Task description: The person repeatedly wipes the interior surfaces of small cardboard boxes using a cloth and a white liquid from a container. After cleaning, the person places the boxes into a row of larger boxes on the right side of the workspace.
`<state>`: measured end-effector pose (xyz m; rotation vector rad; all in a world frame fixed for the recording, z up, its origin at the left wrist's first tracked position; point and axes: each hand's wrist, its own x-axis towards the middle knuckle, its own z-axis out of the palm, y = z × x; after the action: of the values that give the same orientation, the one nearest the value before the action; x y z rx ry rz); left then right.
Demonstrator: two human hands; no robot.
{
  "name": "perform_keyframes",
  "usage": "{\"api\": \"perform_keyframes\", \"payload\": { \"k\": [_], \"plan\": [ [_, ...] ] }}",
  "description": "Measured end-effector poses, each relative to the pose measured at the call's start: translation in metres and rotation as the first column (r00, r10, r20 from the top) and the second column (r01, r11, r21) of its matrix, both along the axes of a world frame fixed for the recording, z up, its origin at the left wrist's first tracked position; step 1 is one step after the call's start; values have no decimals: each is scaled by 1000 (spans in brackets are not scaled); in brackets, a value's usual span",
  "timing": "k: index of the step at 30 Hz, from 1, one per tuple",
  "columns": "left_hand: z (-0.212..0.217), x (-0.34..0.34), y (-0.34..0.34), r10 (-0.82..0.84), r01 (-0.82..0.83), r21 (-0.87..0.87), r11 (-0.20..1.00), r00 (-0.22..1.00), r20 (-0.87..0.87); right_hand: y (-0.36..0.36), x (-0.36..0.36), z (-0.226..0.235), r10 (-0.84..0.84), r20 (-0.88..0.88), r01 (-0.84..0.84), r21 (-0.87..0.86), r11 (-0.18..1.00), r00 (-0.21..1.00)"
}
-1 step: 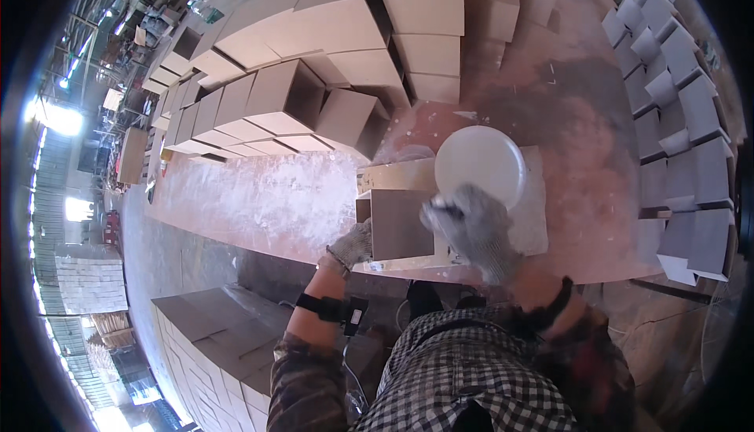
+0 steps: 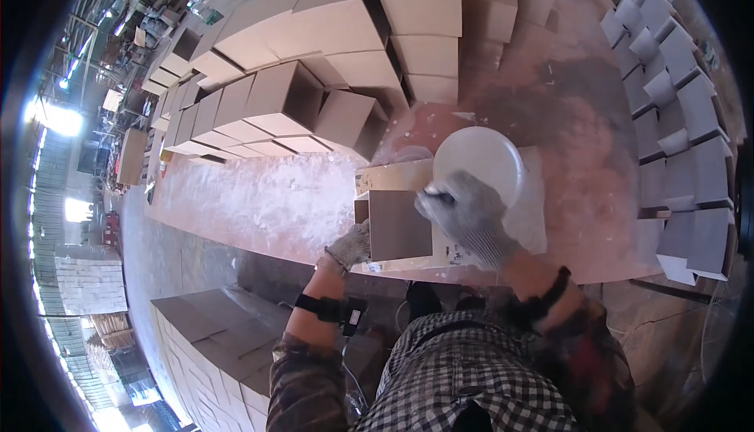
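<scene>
A small grey-brown open-ended box [image 2: 400,226] stands on a pale, stained board [image 2: 393,174] on the table in front of me. My left hand [image 2: 351,245], in a grey knit glove, grips the box at its left side, with the fingertips partly hidden behind its wall. Just right of the box's upper edge is my right hand [image 2: 468,210], also gloved, its fingers closed. A dark bit shows between them, too blurred to name. Behind that hand lies a round white lid or tub top [image 2: 477,161], partly covered by the glove.
Stacked brown open boxes [image 2: 283,98] line the table's far side. More boxes [image 2: 695,169] are piled at the far right. Low at the left stands another stack of boxes [image 2: 212,326]. White powdery smears mark the reddish tabletop [image 2: 259,196].
My right hand has shifted slightly up and left, closer to the box's upper right corner. The left hand and the box are almost unmoved.
</scene>
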<state>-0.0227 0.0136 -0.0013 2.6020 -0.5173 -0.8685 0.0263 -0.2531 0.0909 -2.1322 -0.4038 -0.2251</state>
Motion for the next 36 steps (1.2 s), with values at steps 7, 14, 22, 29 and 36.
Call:
{"api": "perform_keyframes", "payload": {
  "k": [7, 14, 22, 29, 36],
  "plan": [
    [-29, -10, 22, 66, -72, -219, 973, 997, -35, 31, -42, -11, 117, 11, -107, -320, 941, 993],
    [-22, 6, 5, 22, -15, -261, 965, 999, 26, 8, -21, -19, 113, -143, -134, -145, 980, 983],
    [-42, 4, 11, -178, 227, -205, 952, 956, 234, 12, -68, 3, 84, -274, -146, -212, 966, 958],
    [-49, 6, 11, -287, 316, -39, 948, 903, 320, 12, -20, 7, -28, -365, 0, -78, 997, 930],
    [-58, 6, 10, -302, 346, -82, 935, 893, 334, 45, -87, 10, 62, -148, -93, -217, 972, 987]
  ]
}}
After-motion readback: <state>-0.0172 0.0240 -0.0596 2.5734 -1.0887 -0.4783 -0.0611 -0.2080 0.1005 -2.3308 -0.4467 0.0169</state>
